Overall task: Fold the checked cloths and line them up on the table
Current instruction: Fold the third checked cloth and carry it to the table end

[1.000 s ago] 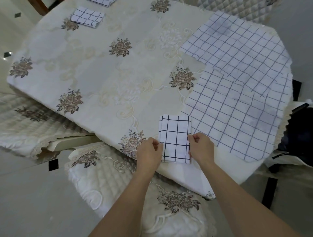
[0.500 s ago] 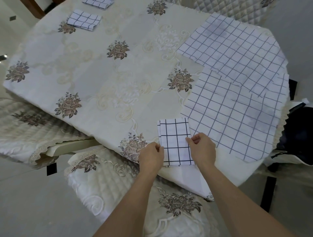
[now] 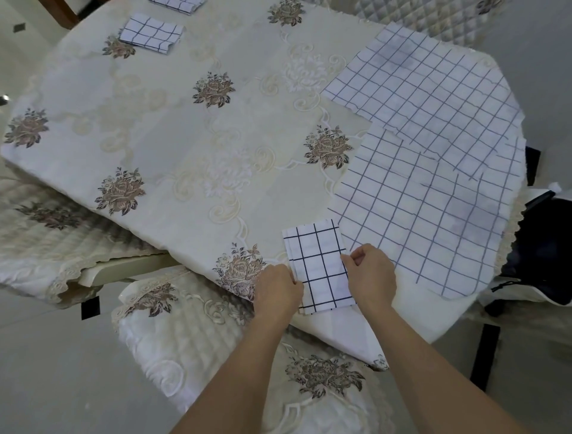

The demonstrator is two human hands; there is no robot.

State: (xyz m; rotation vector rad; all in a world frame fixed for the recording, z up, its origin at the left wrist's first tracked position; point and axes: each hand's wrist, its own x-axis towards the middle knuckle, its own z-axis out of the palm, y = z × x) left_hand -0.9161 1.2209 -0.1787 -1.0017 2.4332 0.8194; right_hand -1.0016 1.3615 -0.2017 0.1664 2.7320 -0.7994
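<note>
A small folded checked cloth (image 3: pixel 318 263) lies at the near edge of the table (image 3: pixel 192 148), which wears a cream flowered cover. My left hand (image 3: pixel 278 291) pinches its left edge and my right hand (image 3: pixel 370 275) pinches its right edge. Two unfolded checked cloths lie flat on the right, the nearer one (image 3: pixel 424 217) partly under the farther one (image 3: pixel 427 89). At the far left sits a folded checked cloth (image 3: pixel 151 34), and another folded cloth (image 3: pixel 179 3) shows at the top edge.
Cushioned chairs with flowered covers stand below the table's near edge (image 3: pixel 216 340) and at the left (image 3: pixel 46 229). A dark bag (image 3: pixel 548 247) sits off the table's right side. A quilted chair back (image 3: pixel 418 12) is at the far side.
The folded cloth between my hands has turned slightly, its near end swinging right. Both hands have kept their hold on its edges.
</note>
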